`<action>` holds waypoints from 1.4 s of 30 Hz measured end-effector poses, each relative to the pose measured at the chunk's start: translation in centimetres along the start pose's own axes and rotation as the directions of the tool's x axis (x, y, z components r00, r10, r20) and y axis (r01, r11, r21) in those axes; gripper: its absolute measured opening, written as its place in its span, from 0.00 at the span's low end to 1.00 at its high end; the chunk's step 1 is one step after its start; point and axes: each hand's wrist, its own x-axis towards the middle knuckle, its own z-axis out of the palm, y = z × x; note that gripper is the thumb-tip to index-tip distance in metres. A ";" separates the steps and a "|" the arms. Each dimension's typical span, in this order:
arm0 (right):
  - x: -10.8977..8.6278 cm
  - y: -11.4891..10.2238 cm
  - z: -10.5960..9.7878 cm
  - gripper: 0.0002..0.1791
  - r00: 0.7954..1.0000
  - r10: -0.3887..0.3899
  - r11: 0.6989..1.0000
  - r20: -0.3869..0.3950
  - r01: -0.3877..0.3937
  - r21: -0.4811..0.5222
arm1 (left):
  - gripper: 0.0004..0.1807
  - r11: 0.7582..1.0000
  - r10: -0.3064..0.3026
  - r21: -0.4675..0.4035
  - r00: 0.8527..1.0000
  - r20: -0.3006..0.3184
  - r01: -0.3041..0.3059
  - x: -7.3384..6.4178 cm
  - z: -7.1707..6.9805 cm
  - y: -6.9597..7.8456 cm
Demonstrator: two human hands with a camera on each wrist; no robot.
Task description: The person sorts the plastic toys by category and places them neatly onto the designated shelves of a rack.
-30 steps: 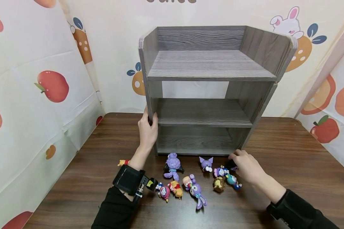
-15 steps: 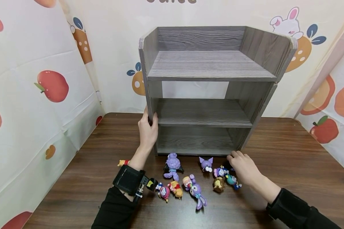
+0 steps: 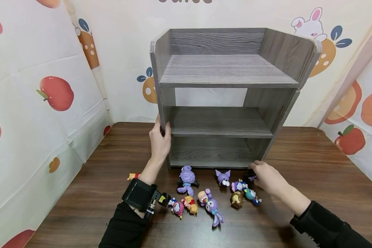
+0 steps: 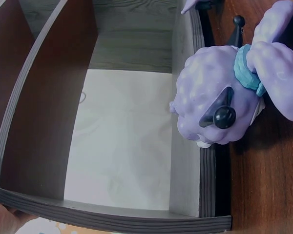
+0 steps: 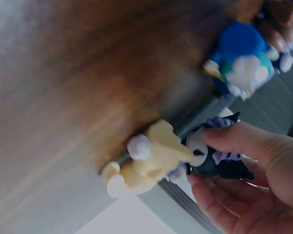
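In the head view my left hand [image 3: 159,141] grips the left side panel of a grey wood-grain shelf unit [image 3: 221,131], thumb at the front edge. My right hand [image 3: 268,177] is low at the shelf's front right corner. In the right wrist view its thumb and fingers pinch a small black-and-purple figurine [image 5: 198,148] with a white face; the head view mostly hides it. Beside that lies a cream-coloured figurine [image 5: 154,158]. A blue penguin-like figurine [image 5: 241,53] is close by. The left wrist view shows a large lilac figurine [image 4: 210,95] with a teal scarf by the bottom board.
On the brown table [image 3: 124,210], more figurines lie in front of the shelf: a purple long-eared one [image 3: 212,208], a yellow bear [image 3: 190,205], a pink one [image 3: 177,208] and a brown one [image 3: 236,199]. A small yellow-and-red figurine [image 3: 133,176] lies left of the left forearm.
My right hand shifted slightly left, then back right, staying by the shelf's front right corner. The left hand, the shelf and the other figurines have not moved.
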 end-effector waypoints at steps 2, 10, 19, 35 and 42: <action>0.1 0.3 -0.5 0.17 1.000 0.015 0.998 0.010 -0.015 0.067 | 0.24 1.000 0.003 0.007 1.000 -0.001 -0.003 0.0 0.1 -0.3; 0.4 0.9 -2.6 0.17 0.999 0.027 0.971 0.041 -0.036 0.238 | 0.24 1.000 0.021 0.011 1.000 -0.014 -0.021 0.1 0.1 -0.3; 0.7 1.0 -5.6 0.15 0.999 -0.007 0.949 0.034 -0.004 0.315 | 0.24 1.000 0.019 0.017 1.000 -0.003 -0.019 0.1 0.2 -0.4; 1.6 -0.8 -14.2 0.18 0.985 -0.038 0.893 0.171 -0.043 0.448 | 0.23 1.000 0.010 0.011 1.000 -0.010 -0.010 -0.1 -0.4 3.2; 2.4 -1.3 -18.2 0.21 0.966 -0.062 0.878 0.249 -0.066 0.474 | 0.23 1.000 0.018 0.018 1.000 -0.016 -0.018 -0.2 -0.4 3.2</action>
